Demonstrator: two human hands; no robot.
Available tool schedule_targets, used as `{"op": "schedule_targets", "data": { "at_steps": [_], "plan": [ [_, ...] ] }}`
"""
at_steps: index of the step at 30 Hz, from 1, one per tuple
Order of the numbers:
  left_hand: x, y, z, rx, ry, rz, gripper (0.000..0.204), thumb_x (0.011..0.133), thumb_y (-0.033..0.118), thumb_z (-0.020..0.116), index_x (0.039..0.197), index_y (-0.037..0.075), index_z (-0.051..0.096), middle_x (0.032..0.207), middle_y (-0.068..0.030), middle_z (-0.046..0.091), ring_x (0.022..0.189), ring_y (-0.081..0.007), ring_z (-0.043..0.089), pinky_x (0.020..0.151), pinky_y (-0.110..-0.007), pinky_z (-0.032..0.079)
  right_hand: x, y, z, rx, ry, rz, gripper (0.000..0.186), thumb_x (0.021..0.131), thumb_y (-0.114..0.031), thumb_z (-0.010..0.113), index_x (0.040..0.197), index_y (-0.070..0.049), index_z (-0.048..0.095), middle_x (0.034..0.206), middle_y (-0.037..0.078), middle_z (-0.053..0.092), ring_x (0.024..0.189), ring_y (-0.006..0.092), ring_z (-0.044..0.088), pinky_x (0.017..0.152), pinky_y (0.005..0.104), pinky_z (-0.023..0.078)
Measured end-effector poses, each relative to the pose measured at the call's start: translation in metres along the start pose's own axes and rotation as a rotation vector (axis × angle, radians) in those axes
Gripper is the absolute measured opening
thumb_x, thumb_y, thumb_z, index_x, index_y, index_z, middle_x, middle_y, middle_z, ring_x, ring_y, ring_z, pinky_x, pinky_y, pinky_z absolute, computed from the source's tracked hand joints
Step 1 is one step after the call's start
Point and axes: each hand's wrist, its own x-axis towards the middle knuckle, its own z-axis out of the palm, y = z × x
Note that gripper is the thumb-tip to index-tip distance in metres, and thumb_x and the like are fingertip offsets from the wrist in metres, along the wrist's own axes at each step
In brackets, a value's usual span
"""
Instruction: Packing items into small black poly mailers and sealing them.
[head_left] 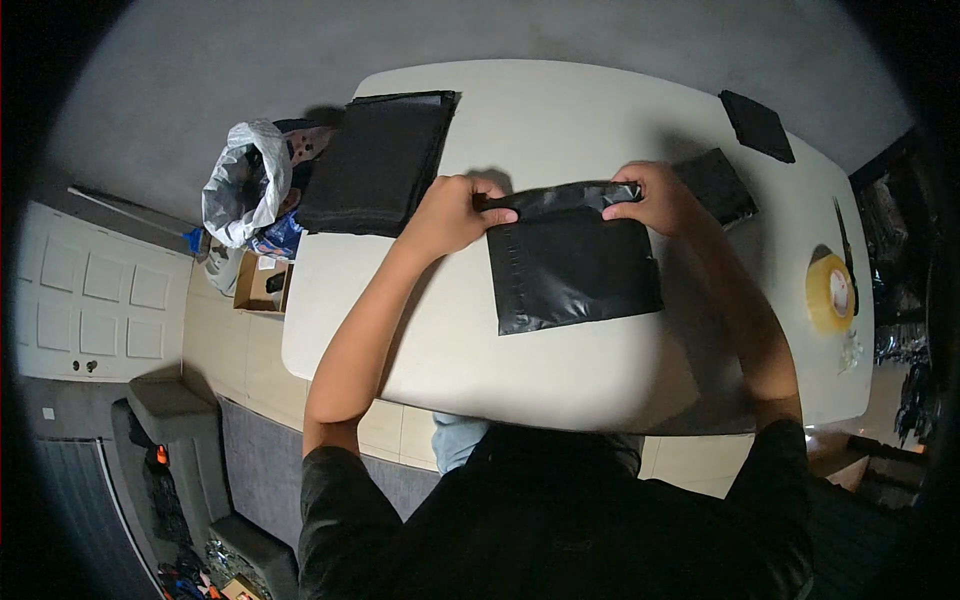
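Observation:
A black plastic mailer bag hangs toward me over the middle of the white table, its glossy upper strip folded over. My left hand pinches the upper left corner between thumb and fingers. At the upper right corner my right hand grips the same strip, thumb in front. A thick stack of flat black bags lies left of my left hand. Beyond my right wrist sits a black packet, partly covered by my forearm. Whether the mailer's lower edge touches the table, I cannot tell.
At the far right corner lies another flat black piece. A roll of clear yellowish tape and a thin dark tool are near the right edge. Left of the table stand a silver-lined bag and a cardboard box.

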Motion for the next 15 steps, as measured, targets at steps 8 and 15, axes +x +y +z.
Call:
{"op": "schedule_targets", "data": {
  "at_steps": [8, 15],
  "plan": [
    [0.003, -0.005, -0.009, -0.062, -0.142, -0.060, 0.026, 0.088, 0.025, 0.086, 0.098, 0.001, 0.081, 0.074, -0.0040, 0.070, 0.063, -0.0106, 0.059, 0.060, -0.031, 0.049, -0.008, -0.001, -0.006, -0.042, 0.052, -0.071, 0.032, 0.079, -0.024, 0.091, 0.092, -0.002, 0.071, 0.086, 0.008, 0.070, 0.081, 0.0179, 0.065, 0.077, 0.0353, 0.051],
    [0.001, -0.006, -0.010, -0.084, -0.125, -0.070, 0.021, 0.087, 0.019, 0.086, 0.088, 0.001, 0.077, 0.069, 0.0001, 0.061, 0.062, -0.0093, 0.050, 0.058, -0.031, 0.045, -0.017, -0.001, -0.004, -0.056, 0.113, -0.102, 0.030, 0.083, -0.023, 0.088, 0.096, -0.001, 0.071, 0.089, 0.011, 0.073, 0.082, 0.0228, 0.069, 0.080, 0.0399, 0.054]
  ]
}}
